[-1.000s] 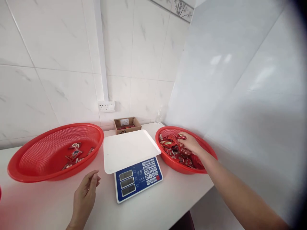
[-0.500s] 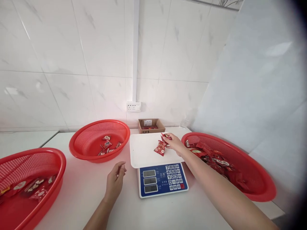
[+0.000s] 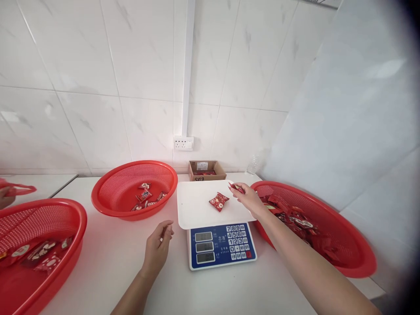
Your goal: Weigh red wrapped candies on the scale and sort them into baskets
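My right hand [image 3: 250, 200] pinches a small red snack packet [image 3: 236, 188] just above the right side of the white scale tray [image 3: 193, 205]. Another red packet [image 3: 219, 201] with pale print lies on that tray, left of my fingertips. My left hand [image 3: 157, 246] rests by the tray's front left corner, fingers loosely curled, with nothing visible in it. Below the tray is the scale's blue panel [image 3: 223, 247] with its keypad and three displays; their digits are too faint to read.
A red basket [image 3: 357, 258] of packets stands to the right. Two more red baskets, one behind my left hand [image 3: 108, 210] and one at far left [image 3: 77, 227], hold several packets. A cardboard box [image 3: 207, 170] sits behind the scale. Another person's hand [image 3: 5, 199] holds red plastic at the left edge.
My right hand has drawn slightly right, away from the packet on the tray, which lies turned differently. My left hand stays put. Another person's hand has entered at the left edge.
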Demonstrator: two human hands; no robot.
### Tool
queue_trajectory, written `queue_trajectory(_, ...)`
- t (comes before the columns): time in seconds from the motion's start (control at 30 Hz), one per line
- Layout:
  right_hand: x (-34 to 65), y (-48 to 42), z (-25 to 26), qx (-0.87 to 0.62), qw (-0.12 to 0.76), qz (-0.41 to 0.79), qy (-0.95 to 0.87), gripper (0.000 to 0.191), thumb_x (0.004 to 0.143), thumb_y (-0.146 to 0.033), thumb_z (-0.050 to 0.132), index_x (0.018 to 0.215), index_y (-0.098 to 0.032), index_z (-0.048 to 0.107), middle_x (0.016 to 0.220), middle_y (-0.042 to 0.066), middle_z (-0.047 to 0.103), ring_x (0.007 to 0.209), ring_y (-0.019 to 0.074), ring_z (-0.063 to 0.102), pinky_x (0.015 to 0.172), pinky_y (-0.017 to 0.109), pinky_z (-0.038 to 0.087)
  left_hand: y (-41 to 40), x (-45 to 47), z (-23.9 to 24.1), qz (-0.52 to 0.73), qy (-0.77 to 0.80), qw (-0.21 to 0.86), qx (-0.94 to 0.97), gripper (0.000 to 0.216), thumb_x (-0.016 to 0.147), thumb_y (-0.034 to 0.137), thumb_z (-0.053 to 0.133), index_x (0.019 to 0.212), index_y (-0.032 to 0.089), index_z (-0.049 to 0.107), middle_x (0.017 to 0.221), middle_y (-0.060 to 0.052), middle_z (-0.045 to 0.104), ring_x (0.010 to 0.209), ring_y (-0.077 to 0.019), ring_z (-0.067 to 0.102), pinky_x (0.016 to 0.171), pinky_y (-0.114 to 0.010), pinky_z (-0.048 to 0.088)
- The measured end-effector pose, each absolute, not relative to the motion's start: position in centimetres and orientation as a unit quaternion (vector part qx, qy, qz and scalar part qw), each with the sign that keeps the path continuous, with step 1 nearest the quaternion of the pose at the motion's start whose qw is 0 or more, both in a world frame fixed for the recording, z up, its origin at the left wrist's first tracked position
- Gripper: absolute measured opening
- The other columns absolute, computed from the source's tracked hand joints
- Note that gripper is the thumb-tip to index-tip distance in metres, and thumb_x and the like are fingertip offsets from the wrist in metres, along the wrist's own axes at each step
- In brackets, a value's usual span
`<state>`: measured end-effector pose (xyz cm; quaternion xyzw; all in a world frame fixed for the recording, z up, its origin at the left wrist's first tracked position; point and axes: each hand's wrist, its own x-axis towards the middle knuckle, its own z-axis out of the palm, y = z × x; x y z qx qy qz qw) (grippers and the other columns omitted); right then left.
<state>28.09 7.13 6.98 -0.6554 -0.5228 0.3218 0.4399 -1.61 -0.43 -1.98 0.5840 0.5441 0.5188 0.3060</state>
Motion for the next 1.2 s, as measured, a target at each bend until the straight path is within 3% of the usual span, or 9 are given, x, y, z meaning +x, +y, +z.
queue_trajectory(0.1,28.1,6.6,6.7,-0.659,0.427,0.339,-0.517,0.029,0.075,-0.036,0.060,0.098,-0.019,0.063,0.107,0.008,0.066,0.099,0.0217,0.061,0.080,0.032,0.050,-0.4,-1.6,-2.0,0.522,0.543,0.308,0.580,0.041,0.082,0.054,0.045,0.096,0.019,0.061,0.071,-0.002,0.061,0.067,-0.0154,0.061,0.063,-0.027,0.052)
queue_trajectory(0.27,28.2,6.6,6.8,-0.665,0.432,0.362,-0.491,0.030,0.080,-0.036,0.052,0.104,-0.019,0.061,0.114,0.008,0.063,0.100,0.0194,0.062,0.076,0.027,0.051,-0.5,-1.7,-1.9,0.521,0.549,0.307,0.577,0.041,0.082,0.054,0.045,0.097,0.019,0.061,0.071,-0.002,0.061,0.066,-0.0156,0.060,0.063,-0.028,0.052)
queue_trajectory(0.6,28.1,5.1,6.9,-0.615,0.413,0.439,-0.509,0.027,0.081,-0.029,0.054,0.106,-0.021,0.063,0.116,0.006,0.063,0.095,0.0170,0.064,0.080,0.028,0.052,-0.5,-1.7,-1.6,0.511,0.554,0.299,0.585,0.040,0.081,0.053,0.044,0.096,0.019,0.061,0.071,-0.002,0.061,0.066,-0.0159,0.062,0.063,-0.028,0.053)
queue_trajectory(0.8,28.2,5.1,6.7,-0.654,0.340,0.323,-0.593,0.034,0.082,-0.029,0.052,0.113,-0.020,0.062,0.114,0.006,0.064,0.089,0.0172,0.064,0.069,0.027,0.053,-0.4,-1.7,-1.7,0.507,0.554,0.299,0.589,0.041,0.082,0.053,0.044,0.097,0.019,0.060,0.073,-0.002,0.061,0.067,-0.0160,0.062,0.065,-0.029,0.054)
queue_trajectory(0.9,28.7,5.3,6.8,-0.665,0.345,0.290,-0.596,0.035,0.081,-0.030,0.052,0.113,-0.021,0.062,0.110,0.006,0.066,0.082,0.0176,0.064,0.074,0.031,0.051,-0.5,-1.8,-1.6,0.504,0.560,0.294,0.588,0.042,0.082,0.054,0.043,0.096,0.019,0.060,0.073,-0.003,0.061,0.067,-0.0165,0.062,0.064,-0.030,0.054)
queue_trajectory(1.1,32.0,3.6,8.6,-0.686,0.363,0.158,-0.610,0.033,0.082,-0.035,0.052,0.111,-0.023,0.064,0.115,0.005,0.064,0.106,0.0219,0.058,0.093,0.035,0.042,-0.4,-1.8,-1.3,0.510,0.564,0.287,0.582,0.044,0.079,0.057,0.046,0.094,0.019,0.061,0.072,-0.003,0.063,0.065,-0.0168,0.063,0.064,-0.030,0.055)
queue_trajectory(1.2,35.8,1.9,9.5,-0.684,0.357,0.193,-0.606,0.042,0.083,-0.043,0.051,0.119,-0.023,0.058,0.124,0.005,0.059,0.114,0.0213,0.054,0.095,0.033,0.041,-0.3,-1.8,-1.3,0.510,0.574,0.288,0.573,0.046,0.075,0.059,0.048,0.093,0.019,0.061,0.071,-0.002,0.063,0.063,-0.0172,0.064,0.063,-0.029,0.055)
